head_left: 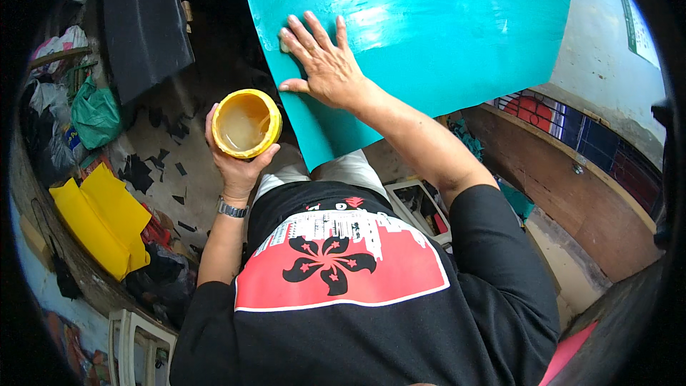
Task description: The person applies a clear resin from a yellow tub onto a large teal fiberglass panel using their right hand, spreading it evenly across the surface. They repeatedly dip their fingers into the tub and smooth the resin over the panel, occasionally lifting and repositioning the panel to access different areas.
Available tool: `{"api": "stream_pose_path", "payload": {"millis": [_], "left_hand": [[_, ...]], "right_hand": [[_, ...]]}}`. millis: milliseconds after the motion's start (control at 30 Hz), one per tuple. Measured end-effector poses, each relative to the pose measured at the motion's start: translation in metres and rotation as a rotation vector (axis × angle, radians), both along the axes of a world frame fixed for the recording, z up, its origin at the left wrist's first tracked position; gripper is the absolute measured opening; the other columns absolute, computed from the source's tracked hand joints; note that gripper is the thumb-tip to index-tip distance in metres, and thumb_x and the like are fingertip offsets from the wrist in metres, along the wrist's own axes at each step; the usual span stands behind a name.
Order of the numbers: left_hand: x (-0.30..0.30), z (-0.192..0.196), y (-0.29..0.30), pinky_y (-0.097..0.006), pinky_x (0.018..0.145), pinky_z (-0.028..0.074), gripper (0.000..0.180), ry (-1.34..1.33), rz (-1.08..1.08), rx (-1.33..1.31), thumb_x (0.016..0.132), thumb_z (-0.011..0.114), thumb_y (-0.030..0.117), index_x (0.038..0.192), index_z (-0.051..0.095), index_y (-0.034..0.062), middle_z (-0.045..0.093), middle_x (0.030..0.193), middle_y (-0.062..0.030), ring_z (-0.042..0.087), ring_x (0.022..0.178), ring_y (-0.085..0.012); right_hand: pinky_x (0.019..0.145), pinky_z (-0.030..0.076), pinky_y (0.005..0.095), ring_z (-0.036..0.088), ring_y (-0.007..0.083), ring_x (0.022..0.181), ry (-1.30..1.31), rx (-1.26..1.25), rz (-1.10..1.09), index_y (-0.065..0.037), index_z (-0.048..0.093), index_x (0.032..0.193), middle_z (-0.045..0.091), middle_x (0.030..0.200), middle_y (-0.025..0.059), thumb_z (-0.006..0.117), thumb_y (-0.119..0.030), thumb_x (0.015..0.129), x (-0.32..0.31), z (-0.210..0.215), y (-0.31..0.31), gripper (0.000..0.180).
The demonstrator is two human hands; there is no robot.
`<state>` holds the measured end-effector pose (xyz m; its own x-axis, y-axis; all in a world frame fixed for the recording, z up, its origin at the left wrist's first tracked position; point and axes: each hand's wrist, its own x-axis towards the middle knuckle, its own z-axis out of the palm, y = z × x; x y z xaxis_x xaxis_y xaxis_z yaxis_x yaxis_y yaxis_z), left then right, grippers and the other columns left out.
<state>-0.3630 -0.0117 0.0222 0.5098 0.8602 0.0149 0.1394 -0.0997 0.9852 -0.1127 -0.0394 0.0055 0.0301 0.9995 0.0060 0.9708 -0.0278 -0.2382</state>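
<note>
Gripping a round, open-topped yellow jar (239, 151) of cloudy pale liquid (243, 130), the left hand (237, 173) is wrapped round its side, just off the left edge of a big glossy teal sheet (443, 50). I've got the right hand (325, 75) apart from it, spread palm-down on that sheet near the same edge, with a small pale lump (284, 46) by the fingertips that I honestly can't make out.
</note>
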Motion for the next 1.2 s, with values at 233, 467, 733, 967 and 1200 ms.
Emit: {"api": "stream_pose_path", "payload": {"millis": [233,467,733,967,1200], "left_hand": [[0.003,-0.001,-0.004,-0.04,0.109,0.041,0.109,0.023,-0.013,-0.041,0.063,0.091,0.02,0.147,0.023,0.0029,0.042,0.141,-0.0148,0.049,0.127,-0.0268],[0.003,-0.008,0.0,-0.04,0.109,0.04,0.108,0.014,0.039,-0.07,0.062,0.09,0.017,0.147,0.025,0.0025,0.043,0.14,-0.0145,0.049,0.128,-0.0272],[0.0,-0.014,0.008,-0.043,0.114,0.033,0.105,0.033,0.019,-0.059,0.063,0.087,0.01,0.148,0.026,0.0012,0.04,0.144,-0.0145,0.043,0.133,-0.0277],[0.008,-0.011,0.013,-0.045,0.116,0.03,0.106,0.059,-0.064,-0.022,0.064,0.086,0.014,0.149,0.024,0.0025,0.037,0.148,-0.0153,0.039,0.136,-0.03],[0.023,-0.007,0.007,-0.045,0.117,0.029,0.106,0.078,-0.125,-0.039,0.066,0.087,0.021,0.149,0.024,0.0049,0.037,0.148,-0.0133,0.039,0.137,-0.0291]], "right_hand": [[0.115,0.004,0.0673,0.011,0.0291,0.15,-0.013,0.008,0.137,-0.028,0.029,0.153,0.021,0.161,0.0058,0.036,-0.076,0.086,0.003,-0.008,0.03,0.083],[0.116,0.006,0.0675,0.012,0.0275,0.15,-0.03,-0.097,0.296,-0.039,0.03,0.151,0.021,0.161,0.002,0.034,-0.076,0.084,0.015,0.004,-0.004,0.077],[0.114,-0.002,0.0665,0.011,0.0329,0.15,0.509,-0.157,-0.15,-0.033,0.068,0.122,0.031,0.158,0.0065,0.031,-0.061,0.098,0.064,0.022,-0.108,0.052],[0.113,-0.006,0.0644,-0.003,0.0365,0.15,0.318,0.163,-1.022,-0.028,0.053,0.141,0.008,0.164,0.0109,0.02,-0.068,0.098,0.212,0.016,-0.183,0.067],[0.114,-0.004,0.0653,0.001,0.0351,0.151,-0.176,-0.093,-1.079,-0.016,0.026,0.155,0.012,0.163,0.0113,0.035,-0.071,0.093,0.22,-0.015,-0.169,0.083]]}}
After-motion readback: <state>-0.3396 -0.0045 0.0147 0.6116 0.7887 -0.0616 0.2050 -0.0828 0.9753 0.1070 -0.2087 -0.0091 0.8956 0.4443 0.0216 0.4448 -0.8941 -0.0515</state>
